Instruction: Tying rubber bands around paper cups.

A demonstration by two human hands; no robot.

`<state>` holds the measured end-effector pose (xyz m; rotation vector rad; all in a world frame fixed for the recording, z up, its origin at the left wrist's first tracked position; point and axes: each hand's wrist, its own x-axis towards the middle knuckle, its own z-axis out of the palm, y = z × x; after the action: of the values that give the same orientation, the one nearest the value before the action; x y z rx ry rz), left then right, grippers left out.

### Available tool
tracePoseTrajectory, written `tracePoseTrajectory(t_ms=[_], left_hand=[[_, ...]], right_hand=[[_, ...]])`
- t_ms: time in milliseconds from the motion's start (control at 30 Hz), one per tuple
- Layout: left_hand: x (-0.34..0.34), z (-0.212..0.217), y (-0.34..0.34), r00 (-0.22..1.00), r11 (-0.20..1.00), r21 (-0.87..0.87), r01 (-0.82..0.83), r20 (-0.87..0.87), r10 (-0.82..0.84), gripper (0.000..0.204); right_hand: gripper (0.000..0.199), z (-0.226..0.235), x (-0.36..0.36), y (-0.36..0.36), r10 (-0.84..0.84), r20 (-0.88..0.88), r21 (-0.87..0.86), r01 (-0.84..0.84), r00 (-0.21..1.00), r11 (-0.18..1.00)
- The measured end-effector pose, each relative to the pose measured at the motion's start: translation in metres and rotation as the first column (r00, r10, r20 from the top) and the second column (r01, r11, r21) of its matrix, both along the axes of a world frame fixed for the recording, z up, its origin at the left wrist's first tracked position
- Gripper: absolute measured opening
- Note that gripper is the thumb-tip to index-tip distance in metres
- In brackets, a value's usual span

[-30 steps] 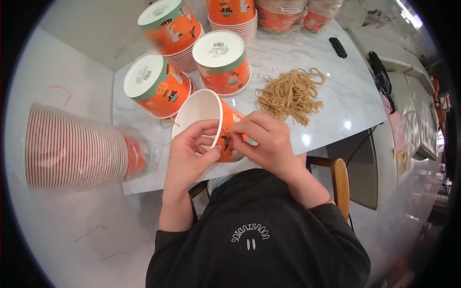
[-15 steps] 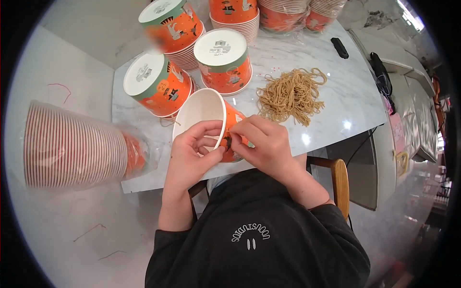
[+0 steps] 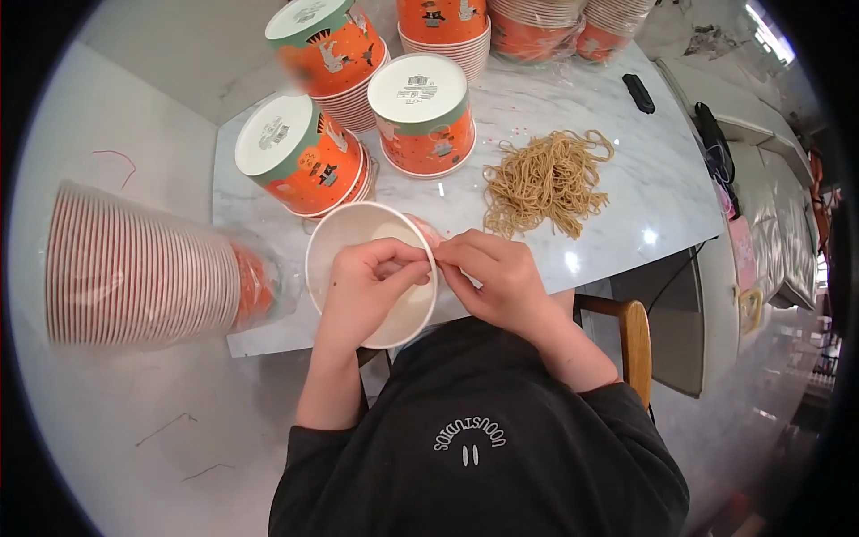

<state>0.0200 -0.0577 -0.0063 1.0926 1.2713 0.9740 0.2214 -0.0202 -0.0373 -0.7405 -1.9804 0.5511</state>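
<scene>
A white-lined paper bucket (image 3: 344, 231) with an orange outside is tilted at the table's near edge, its mouth toward me. My left hand (image 3: 369, 285) reaches into it, fingers curled and thumb pressed against them just inside the right rim. Outside that same rim, my right hand (image 3: 497, 276) pinches with thumb and forefinger at the bucket's wall. The fingertips of both hands nearly meet across the rim, and whatever is between them is too small to make out. Right of the bucket lies a tangled pile of tan strings (image 3: 553, 183).
Upside-down orange buckets stand behind: a single-looking one (image 3: 425, 112), a shorter stack (image 3: 300, 161) and a taller stack (image 3: 331, 58). Plastic-wrapped stacks (image 3: 537, 27) are at the back. A long wrapped stack (image 3: 148, 268) sits left. A black object (image 3: 638, 93) lies far right; a wooden chair (image 3: 634, 349) is nearby.
The bucket has turned so its mouth faces me more and its printed side is mostly hidden. My left thumb has gone from outside the rim to inside. My right hand has stayed close to the rim.
</scene>
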Motion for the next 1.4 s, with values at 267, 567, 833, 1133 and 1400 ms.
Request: tracePoseTrajectory(t_ms=[267, 567, 833, 1133, 1400], left_hand=[[0.004, -0.008, 0.002, 0.959, 0.995, 0.073, 0.064, -0.282, -0.041, 0.010], [0.010, -0.009, 0.004, 0.953, 0.983, 0.182, 0.004, -0.300, 0.052, 0.006], [0.014, 0.009, 0.002, 0.891, 0.896, 0.439, 0.061, -0.429, 0.149, 0.011], [0.003, 0.030, -0.003, 0.783, 0.834, 0.415, 0.364, -0.621, -0.032, 0.052], [0.006, 0.016, 0.001, 0.740, 0.831, 0.446, 0.331, -0.670, 0.065, 0.041]], right_hand=[[0.023, -0.002, 0.013, 0.011, -0.021, 0.192, 0.088, 0.005, 0.981, 0.996], [0.025, -0.009, 0.020, 0.015, -0.074, -0.325, -0.584, -0.138, 0.943, 0.800], [0.027, -0.005, -0.008, -0.001, -0.019, 0.028, -0.121, 0.022, 0.999, 0.992], [0.024, 0.022, 0.026, 0.041, 0.260, 0.258, -0.083, -0.247, 0.931, 0.965], [0.022, 0.026, 0.019, 0.056, 0.558, 0.200, -0.245, -0.510, 0.806, 0.825]])
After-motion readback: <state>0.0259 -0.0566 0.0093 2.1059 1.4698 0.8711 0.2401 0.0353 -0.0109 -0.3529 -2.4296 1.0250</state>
